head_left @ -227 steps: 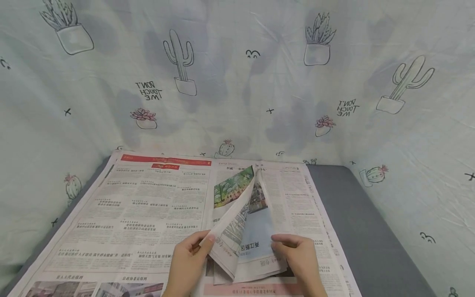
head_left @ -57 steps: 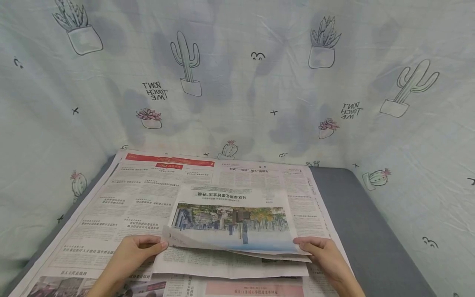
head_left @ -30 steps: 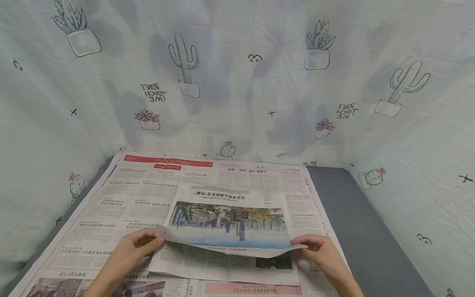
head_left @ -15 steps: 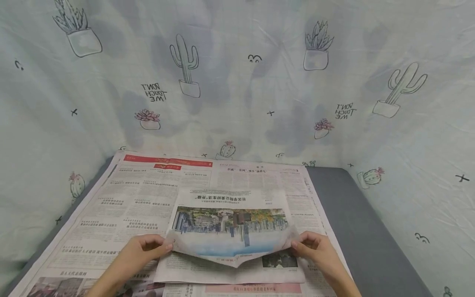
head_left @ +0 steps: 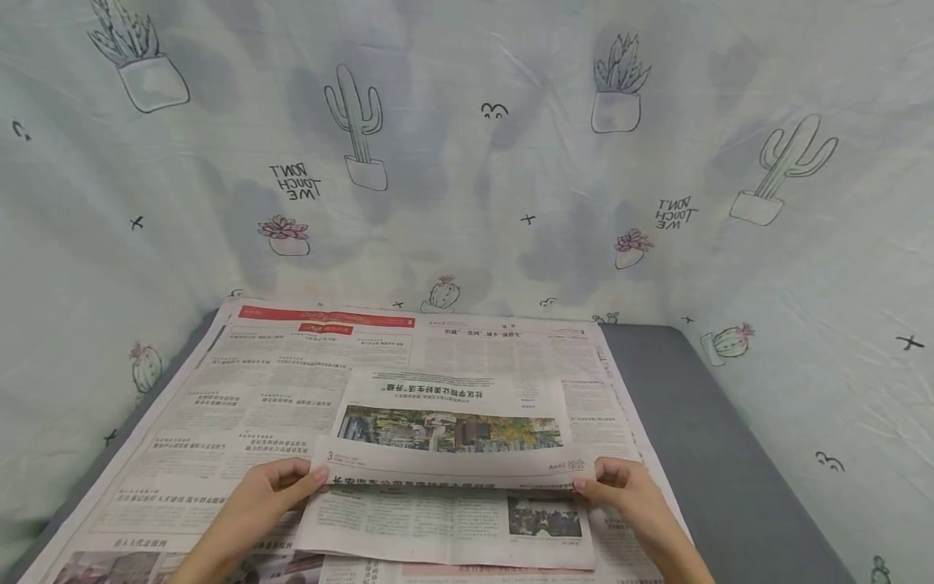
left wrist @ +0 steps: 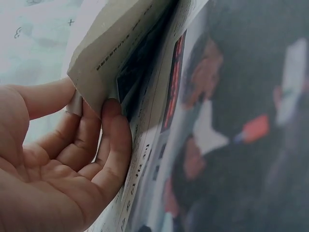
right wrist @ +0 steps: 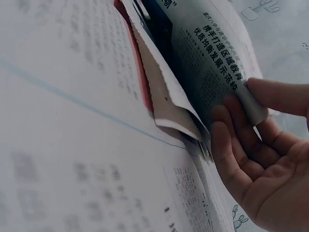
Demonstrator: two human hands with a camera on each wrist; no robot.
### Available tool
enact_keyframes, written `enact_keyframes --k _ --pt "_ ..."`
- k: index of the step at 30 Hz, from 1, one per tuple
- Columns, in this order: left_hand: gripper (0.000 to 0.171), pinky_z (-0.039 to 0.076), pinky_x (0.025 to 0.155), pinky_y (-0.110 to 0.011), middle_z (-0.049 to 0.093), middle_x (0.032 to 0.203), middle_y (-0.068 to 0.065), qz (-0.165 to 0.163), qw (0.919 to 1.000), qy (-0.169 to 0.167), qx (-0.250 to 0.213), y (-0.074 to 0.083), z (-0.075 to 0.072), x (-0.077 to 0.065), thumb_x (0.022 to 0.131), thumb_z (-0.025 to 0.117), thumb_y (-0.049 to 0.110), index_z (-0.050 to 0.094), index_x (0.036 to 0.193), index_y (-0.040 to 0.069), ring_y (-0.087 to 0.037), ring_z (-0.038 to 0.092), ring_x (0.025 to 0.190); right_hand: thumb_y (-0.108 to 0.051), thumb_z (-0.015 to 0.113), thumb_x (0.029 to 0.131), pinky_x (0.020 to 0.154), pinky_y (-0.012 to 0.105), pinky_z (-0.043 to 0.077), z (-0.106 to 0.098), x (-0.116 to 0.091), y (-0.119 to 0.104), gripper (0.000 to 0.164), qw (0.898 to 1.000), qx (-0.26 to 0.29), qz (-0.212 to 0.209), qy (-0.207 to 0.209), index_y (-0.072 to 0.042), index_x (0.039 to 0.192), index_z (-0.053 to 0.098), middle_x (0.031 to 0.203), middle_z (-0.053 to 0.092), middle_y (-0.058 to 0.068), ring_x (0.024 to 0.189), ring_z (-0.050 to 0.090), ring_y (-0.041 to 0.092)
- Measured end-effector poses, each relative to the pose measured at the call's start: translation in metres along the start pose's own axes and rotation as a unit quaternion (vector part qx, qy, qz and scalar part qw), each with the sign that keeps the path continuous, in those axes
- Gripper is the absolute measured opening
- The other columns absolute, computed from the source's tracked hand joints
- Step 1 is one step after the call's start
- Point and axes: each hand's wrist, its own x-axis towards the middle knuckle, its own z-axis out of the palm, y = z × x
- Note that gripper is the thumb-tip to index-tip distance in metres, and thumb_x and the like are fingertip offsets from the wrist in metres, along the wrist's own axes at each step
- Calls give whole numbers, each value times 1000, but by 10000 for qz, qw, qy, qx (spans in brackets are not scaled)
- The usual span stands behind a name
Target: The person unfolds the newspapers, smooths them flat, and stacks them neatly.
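Observation:
A folded newspaper (head_left: 452, 527) lies at the middle front, with a colour photo of a street on its upper sheet. Along its near side a loose flap (head_left: 452, 466) is turned up over the lower part of that photo. My left hand (head_left: 280, 491) pinches the flap's left corner between thumb and fingers; in the left wrist view, the hand (left wrist: 77, 159) has the paper corner (left wrist: 91, 72) under its thumb. At the opposite corner my right hand (head_left: 620, 491) pinches the flap likewise. The right wrist view shows this hand (right wrist: 265, 159) with the printed sheet (right wrist: 212, 58) bent between thumb and fingers.
A large newspaper (head_left: 190, 438) is spread flat beneath, covering most of the grey table (head_left: 693, 422). Bare grey tabletop shows along the right side. A pale curtain with cactus drawings (head_left: 467, 162) hangs behind and on both sides.
Earlier, the hands handled a smaller, narrower fold. It was then opened wider. In the last half second the sagging near edge has turned up, and its printed underside now covers the photo's blue part.

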Motion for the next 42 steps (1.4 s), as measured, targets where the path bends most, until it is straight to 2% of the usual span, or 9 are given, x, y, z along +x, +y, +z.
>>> enact_keyframes --k 7,14,23,28,31,34,37,39,42 --pt "40 53 80 -26 73 96 -5 0 9999 -87 -52 -1 1 0 89 72 42 71 96 2 -18 68 92 -10 78 82 68 34 52 1 -1 -3 24 9973 19 285 672 6 74 63 75 69 14 68 63 24" --pt "42 52 76 -25 73 97 -7 23 9997 -213 -125 -4 -3 1 90 71 41 71 98 1 -20 68 90 -13 79 83 70 33 51 4 0 -2 22 9959 -116 382 809 4 76 66 76 70 13 68 64 25" --pt "35 53 76 -32 72 101 -5 248 9996 85 -137 -2 -5 -5 86 75 40 76 102 9 -21 66 89 -14 80 83 70 32 54 4 -6 -6 21 9921 -254 -204 1210 3 82 69 79 68 14 74 65 25" --pt "35 55 78 -32 71 108 -6 408 9986 318 -70 3 -9 -13 86 76 39 77 105 9 -18 67 93 -15 79 85 69 35 55 1 -10 -8 20 9898 -338 -679 1210 4 88 71 81 68 13 74 65 25" --pt "34 55 78 -30 70 111 -5 565 9972 444 202 9 -13 -19 86 75 39 77 106 12 -15 66 95 -16 78 86 69 37 56 -4 -13 -10 20 9889 -391 -875 1137 3 92 74 84 70 14 76 66 27" --pt "27 54 78 -26 70 110 -2 1012 9924 501 495 16 -17 -25 88 74 36 77 105 16 -12 66 96 -18 77 86 70 38 56 -13 -19 -17 20 9887 -464 -955 1054 0 94 76 90 71 13 80 65 26" --pt "15 54 76 -26 70 104 4 1722 9784 627 955 23 -21 -29 89 74 30 79 101 23 -9 65 93 -12 76 87 66 36 55 -24 -24 -25 12 9824 -898 -1439 777 -4 95 77 90 70 8 78 63 21" --pt "10 53 73 -26 69 96 7 2166 9658 705 1236 28 -26 -31 90 73 27 79 98 27 -9 63 87 -5 75 86 60 32 52 -33 -27 -30 8 9684 -1248 -2110 462 -6 94 78 87 69 5 74 60 17" --pt "10 48 64 -25 66 91 8 2552 9526 760 1470 35 -36 -32 90 74 24 79 95 30 -10 58 79 8 74 83 52 29 45 -44 -25 -42 19 9389 -1559 -3070 -44 -7 93 78 82 66 2 67 54 14"
